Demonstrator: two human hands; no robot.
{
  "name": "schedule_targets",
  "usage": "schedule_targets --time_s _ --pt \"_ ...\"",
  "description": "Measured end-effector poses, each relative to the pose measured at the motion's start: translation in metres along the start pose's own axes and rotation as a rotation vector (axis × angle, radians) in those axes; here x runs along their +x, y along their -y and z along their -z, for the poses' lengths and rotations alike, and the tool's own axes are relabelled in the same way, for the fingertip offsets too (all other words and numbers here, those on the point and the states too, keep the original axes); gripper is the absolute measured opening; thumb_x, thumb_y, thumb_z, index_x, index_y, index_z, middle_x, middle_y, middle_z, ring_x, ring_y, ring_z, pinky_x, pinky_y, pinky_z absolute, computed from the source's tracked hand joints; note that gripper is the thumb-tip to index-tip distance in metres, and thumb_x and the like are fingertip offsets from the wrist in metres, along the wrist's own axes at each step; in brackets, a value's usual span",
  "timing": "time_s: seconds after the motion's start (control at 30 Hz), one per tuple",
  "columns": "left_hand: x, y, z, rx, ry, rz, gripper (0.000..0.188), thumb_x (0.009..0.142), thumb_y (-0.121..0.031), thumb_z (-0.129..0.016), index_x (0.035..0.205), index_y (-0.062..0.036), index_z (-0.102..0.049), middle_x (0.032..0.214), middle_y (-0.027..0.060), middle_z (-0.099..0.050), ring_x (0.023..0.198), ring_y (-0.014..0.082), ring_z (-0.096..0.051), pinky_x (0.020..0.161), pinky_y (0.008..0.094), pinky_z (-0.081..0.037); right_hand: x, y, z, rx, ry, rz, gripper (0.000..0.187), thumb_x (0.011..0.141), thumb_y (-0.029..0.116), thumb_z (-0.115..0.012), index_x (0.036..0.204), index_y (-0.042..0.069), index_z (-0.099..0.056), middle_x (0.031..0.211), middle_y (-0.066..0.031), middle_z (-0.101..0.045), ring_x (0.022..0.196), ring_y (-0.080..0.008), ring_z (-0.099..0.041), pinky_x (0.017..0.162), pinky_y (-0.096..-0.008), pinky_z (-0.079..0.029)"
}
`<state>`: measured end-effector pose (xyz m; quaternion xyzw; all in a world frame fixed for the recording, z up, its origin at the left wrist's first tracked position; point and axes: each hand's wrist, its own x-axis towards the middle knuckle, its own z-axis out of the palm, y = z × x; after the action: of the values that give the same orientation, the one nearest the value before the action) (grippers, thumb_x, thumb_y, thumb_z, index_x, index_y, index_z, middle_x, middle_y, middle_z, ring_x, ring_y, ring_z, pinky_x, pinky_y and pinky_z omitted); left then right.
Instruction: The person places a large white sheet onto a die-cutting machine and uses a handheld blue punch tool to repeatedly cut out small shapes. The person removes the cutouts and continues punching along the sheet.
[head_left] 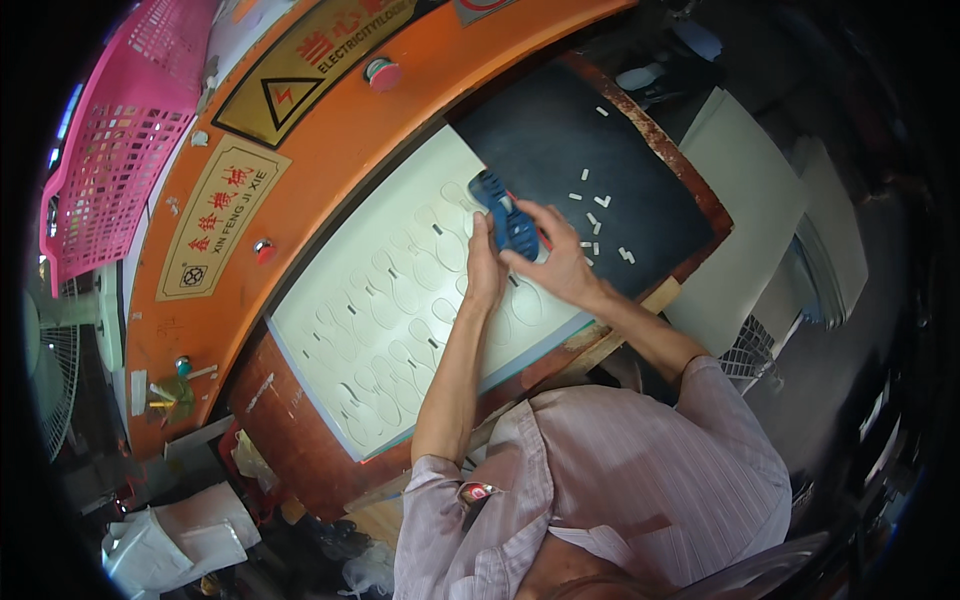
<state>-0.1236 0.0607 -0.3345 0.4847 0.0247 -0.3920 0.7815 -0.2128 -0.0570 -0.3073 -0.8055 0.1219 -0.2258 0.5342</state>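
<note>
A blue, ridged, sole-shaped cutting die (515,232) with a bit of red at its edge sits at the right end of a white sheet (322,258). My right hand (563,262) grips its right side, thumb and fingers bent around it. Against its left side rests my left hand (486,268), fingers together and pointing away from me; they hold the die too. Rows of sole-shaped outlines with short dark slots cover the sheet. Part of the die is hidden by my fingers.
A black cutting board (640,200) with small white scraps lies right of the sheet. Along the far left runs an orange machine beam (420,80) with red buttons. Large pale sheets (750,210) are stacked at right; a pink plastic basket (130,140) stands upper left.
</note>
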Motion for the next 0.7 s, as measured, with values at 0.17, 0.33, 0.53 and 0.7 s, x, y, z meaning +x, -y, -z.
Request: schedule_targets --time_s 0.17,0.33,0.53,0.7 --pt "-0.003 0.005 -0.005 -0.090 0.044 0.097 0.054 0.115 -0.045 -0.037 0.139 0.0009 -0.055 0.123 0.0112 -0.068 0.109 0.0214 -0.068 0.096 0.0368 -0.058 -0.002 0.020 0.012 0.028 0.036 0.042 0.062 0.084 0.013 -0.082 0.139 0.000 -0.056 0.139 -0.0208 -0.059 0.119 -0.0363 -0.063 0.097 -0.0457 -0.054" --pt "-0.006 0.013 0.006 -0.019 0.134 0.028 0.050 0.115 -0.040 -0.042 0.135 0.0031 -0.057 0.120 0.0123 -0.069 0.106 0.0187 -0.069 0.092 0.0334 -0.059 0.004 0.022 0.029 -0.202 0.120 0.080 0.042 0.090 0.015 -0.075 0.128 0.003 -0.065 0.128 -0.0146 -0.060 0.113 -0.0331 -0.064 0.092 -0.0424 -0.056" --pt "0.005 0.023 0.008 0.026 0.001 0.032 0.044 0.113 -0.037 -0.050 0.132 0.0008 -0.063 0.114 0.0065 -0.070 0.095 0.0136 -0.068 0.085 0.0302 -0.058 0.002 0.003 0.030 -0.346 0.061 0.254 0.031 0.093 0.020 -0.070 0.118 0.003 -0.067 0.123 -0.0137 -0.059 0.106 -0.0312 -0.066 0.089 -0.0397 -0.056" --pt "0.004 0.024 -0.004 0.115 0.096 -0.006 0.049 0.114 -0.040 -0.044 0.131 0.0027 -0.062 0.112 0.0108 -0.071 0.093 0.0175 -0.071 0.079 0.0325 -0.061 -0.003 -0.007 0.038 -0.260 0.049 0.244 0.032 0.094 0.020 -0.071 0.122 0.004 -0.067 0.117 -0.0092 -0.058 0.093 -0.0230 -0.068 0.075 -0.0358 -0.058"
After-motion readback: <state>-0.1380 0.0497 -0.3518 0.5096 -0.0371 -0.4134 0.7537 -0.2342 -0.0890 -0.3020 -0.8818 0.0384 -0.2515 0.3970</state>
